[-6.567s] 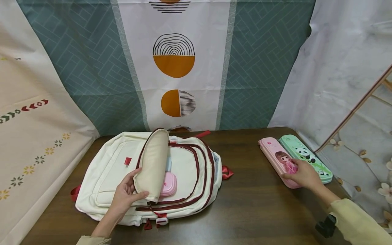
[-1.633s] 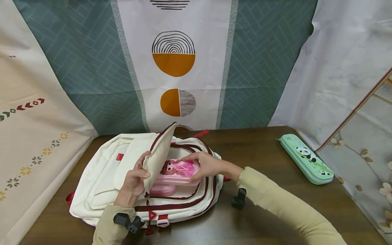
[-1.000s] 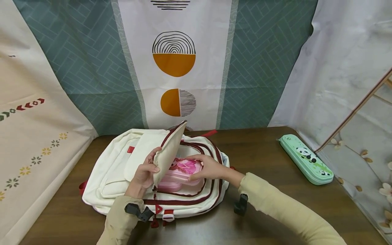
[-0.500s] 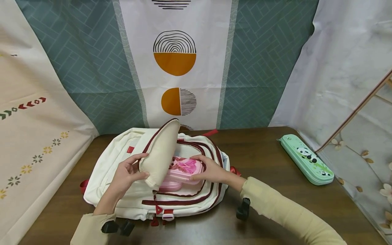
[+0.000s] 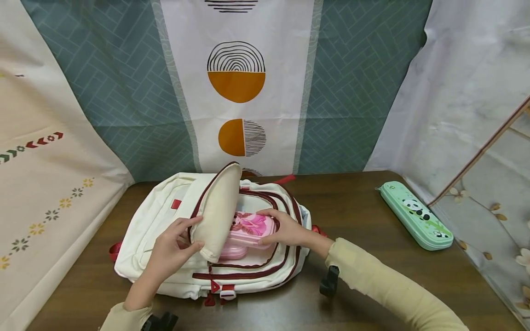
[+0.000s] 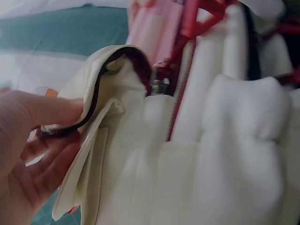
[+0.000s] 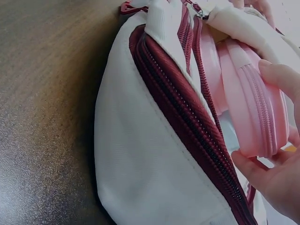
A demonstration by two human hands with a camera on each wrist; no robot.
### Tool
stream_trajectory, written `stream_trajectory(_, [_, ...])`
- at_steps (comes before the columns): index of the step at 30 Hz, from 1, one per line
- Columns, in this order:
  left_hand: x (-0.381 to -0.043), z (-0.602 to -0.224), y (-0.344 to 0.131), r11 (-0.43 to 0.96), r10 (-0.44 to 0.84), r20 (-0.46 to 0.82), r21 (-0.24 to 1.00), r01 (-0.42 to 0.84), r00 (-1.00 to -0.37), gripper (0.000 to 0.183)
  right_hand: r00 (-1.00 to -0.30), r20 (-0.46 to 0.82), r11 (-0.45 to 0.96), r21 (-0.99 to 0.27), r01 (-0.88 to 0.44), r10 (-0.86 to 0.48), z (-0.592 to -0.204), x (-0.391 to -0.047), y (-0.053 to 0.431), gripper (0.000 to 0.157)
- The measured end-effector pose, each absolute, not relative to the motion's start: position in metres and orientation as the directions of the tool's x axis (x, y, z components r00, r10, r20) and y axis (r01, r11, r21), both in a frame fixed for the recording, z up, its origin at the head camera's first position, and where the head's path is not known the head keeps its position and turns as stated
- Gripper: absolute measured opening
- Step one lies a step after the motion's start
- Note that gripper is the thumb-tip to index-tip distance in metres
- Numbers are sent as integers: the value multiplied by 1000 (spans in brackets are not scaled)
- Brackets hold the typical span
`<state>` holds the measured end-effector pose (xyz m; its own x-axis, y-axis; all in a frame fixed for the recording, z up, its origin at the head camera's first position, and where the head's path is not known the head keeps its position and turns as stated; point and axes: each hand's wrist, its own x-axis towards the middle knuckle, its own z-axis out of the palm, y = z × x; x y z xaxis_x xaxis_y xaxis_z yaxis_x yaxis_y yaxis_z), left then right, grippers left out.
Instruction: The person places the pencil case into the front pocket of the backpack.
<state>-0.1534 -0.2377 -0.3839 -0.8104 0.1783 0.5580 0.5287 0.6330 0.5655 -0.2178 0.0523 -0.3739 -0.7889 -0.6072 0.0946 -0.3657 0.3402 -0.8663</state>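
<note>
A white backpack point(image 5: 165, 220) with dark red zips lies on the table, its front pocket flap point(image 5: 218, 207) raised. My left hand point(image 5: 171, 248) pinches the flap's edge between thumb and fingers; the left wrist view shows the zip edge point(image 6: 97, 91) in that grip. My right hand point(image 5: 287, 230) holds the end of a pink pencil case point(image 5: 253, 225) with a doll picture, its far end tucked under the flap. In the right wrist view thumb and fingers span the zipped pencil case point(image 7: 255, 103). Beneath it lies a smaller pink case point(image 5: 233, 251), partly covered.
A green pencil case point(image 5: 416, 215) with pandas lies at the table's right side. Patterned cloths point(image 5: 348, 82) hang behind and beside the brown table point(image 5: 339, 197). Red zip pulls point(image 5: 210, 300) and a buckle point(image 5: 227, 292) hang at the backpack's near side.
The pink pencil case has gone from beside the green one into the backpack pocket, carried by my right hand. The left hand has shifted its grip on the flap, and the backpack has slid slightly right.
</note>
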Motion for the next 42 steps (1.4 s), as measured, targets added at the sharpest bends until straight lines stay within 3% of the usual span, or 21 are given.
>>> stream_trajectory(4, [-149,-387,-234,743,172,627,424,518,-760,56,-779,101,326,-869,-372,-619,-374,-219,52,64])
stream_trajectory(11, [-147,-392,-235,778,146,669,378,502,-729,52,-780,91,325,-874,-360,-619,-374,-219,51,65])
stream_trajectory(17, [-154,-399,-246,801,191,747,257,541,-637,51,-774,98,312,-878,-363,-625,-375,-222,49,65])
stream_trajectory(19, [-156,-402,-249,764,171,744,314,563,-646,49,-771,105,309,-876,-371,-628,-375,-223,48,65])
stream_trajectory(25, [-152,-403,-246,608,11,611,624,490,-792,48,-774,96,312,-879,-361,-626,-373,-222,48,65])
stream_trajectory(31, [-149,-399,-241,504,-49,548,735,453,-835,40,-781,89,317,-881,-352,-618,-370,-222,49,64])
stream_trajectory(34, [-152,-405,-244,339,-88,546,803,490,-833,36,-773,98,318,-873,-369,-627,-369,-225,50,65])
stream_trajectory(37, [-154,-411,-247,54,-105,548,836,546,-830,36,-763,118,319,-860,-398,-636,-372,-231,52,66])
stream_trajectory(39, [-156,-413,-248,-146,-108,546,818,557,-831,40,-762,123,328,-851,-411,-636,-377,-238,52,66])
stream_trajectory(42, [-158,-411,-250,-333,-113,520,783,526,-846,46,-752,126,337,-837,-431,-647,-386,-251,50,68])
